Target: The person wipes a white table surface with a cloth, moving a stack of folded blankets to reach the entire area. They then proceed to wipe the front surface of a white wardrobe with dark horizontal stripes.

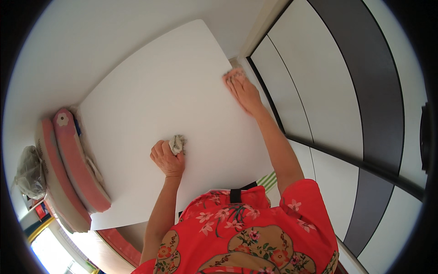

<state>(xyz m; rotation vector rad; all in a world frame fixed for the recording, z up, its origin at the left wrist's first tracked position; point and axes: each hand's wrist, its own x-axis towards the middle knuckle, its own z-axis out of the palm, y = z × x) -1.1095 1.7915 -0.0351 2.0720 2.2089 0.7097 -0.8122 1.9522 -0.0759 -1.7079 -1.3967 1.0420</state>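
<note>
A large white panel, likely a headboard or board, fills the middle of the view. My left hand is closed around a crumpled greyish-white cloth near the panel's lower middle. Toward the panel's right edge, my right hand presses a pink patterned cloth with its fingers laid over it. Part of that cloth hangs past the palm along the near side.
Two upright pink-and-beige cushioned pieces stand along the left edge, with a grey plastic bag beyond them. White and dark grey sliding wardrobe doors rise close on the right. A green striped fabric lies near my waist.
</note>
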